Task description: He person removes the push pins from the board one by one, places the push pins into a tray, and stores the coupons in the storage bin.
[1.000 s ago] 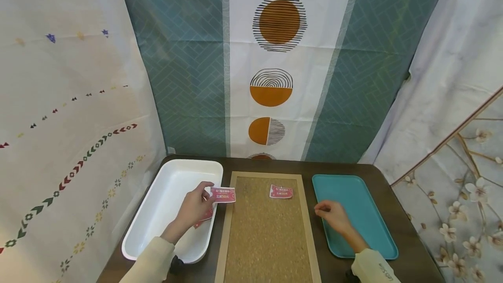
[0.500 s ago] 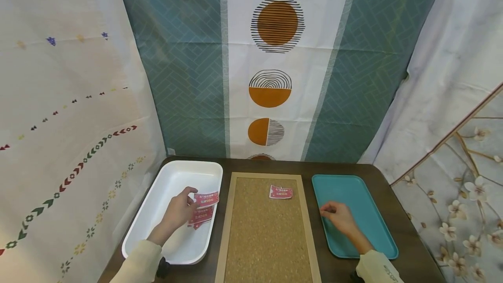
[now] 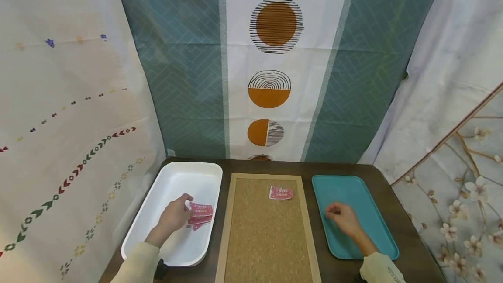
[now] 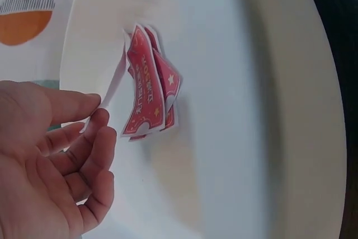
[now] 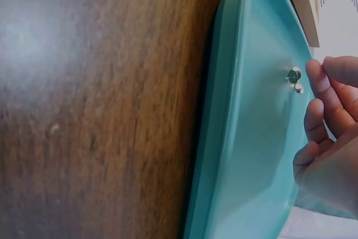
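Over the white tray (image 3: 137, 226), my left hand (image 3: 173, 216) pinches a pink paper coupon (image 3: 201, 210) between thumb and index finger. The left wrist view shows this held coupon (image 4: 115, 78) nearly edge-on, just beside several overlapping pink coupons (image 4: 146, 85) that lie in the tray. My right hand (image 3: 344, 219) hovers over the teal tray (image 3: 346, 184) with loosely bent fingers, and nothing shows in its grasp. Close to its fingertips, a few small metallic pushpins (image 5: 293, 75) lie in that tray. Another pink coupon (image 3: 280, 193) is on the cork board (image 3: 271, 235), near its upper right.
The wood-framed cork board lies between the two trays on a dark wooden table (image 3: 306, 170). A patterned cloth (image 3: 188, 77) hangs behind the table, with light curtains at both sides.
My left hand has drawn back left and down with its coupon, from the tray's right rim to above the pile. My right hand has shifted slightly right, further over the teal tray.
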Available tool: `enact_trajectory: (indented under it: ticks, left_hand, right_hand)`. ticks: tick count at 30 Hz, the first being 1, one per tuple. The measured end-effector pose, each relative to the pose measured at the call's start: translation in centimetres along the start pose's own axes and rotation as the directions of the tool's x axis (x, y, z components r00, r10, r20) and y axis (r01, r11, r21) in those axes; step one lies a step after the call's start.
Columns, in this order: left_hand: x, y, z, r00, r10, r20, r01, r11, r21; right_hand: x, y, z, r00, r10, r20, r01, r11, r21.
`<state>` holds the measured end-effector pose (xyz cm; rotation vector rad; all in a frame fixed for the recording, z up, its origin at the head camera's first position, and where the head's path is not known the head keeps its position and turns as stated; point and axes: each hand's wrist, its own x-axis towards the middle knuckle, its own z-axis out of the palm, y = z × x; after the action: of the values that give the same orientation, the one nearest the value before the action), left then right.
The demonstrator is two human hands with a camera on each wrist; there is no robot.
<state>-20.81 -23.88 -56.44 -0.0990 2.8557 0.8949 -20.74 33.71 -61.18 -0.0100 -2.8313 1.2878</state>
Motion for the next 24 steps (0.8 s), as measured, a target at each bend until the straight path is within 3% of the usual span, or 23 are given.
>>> enact_trajectory:
  ticks: [11, 24]
  left_hand:
    - [0.0, 0.0, 0.7, 0.999, -0.018, 0.034, 0.015, 0.998, 0.067]
    - [0.0, -0.5, 1.1, 0.997, -0.043, 0.057, 0.039, 0.997, 0.060]
  right_hand:
    - [-0.1, 1.1, -0.5, 0.998, 0.045, -0.035, -0.048, 0.995, -0.089]
    - [-0.4, 1.5, -0.5, 1.000, 0.020, -0.019, -0.022, 0.991, -0.134]
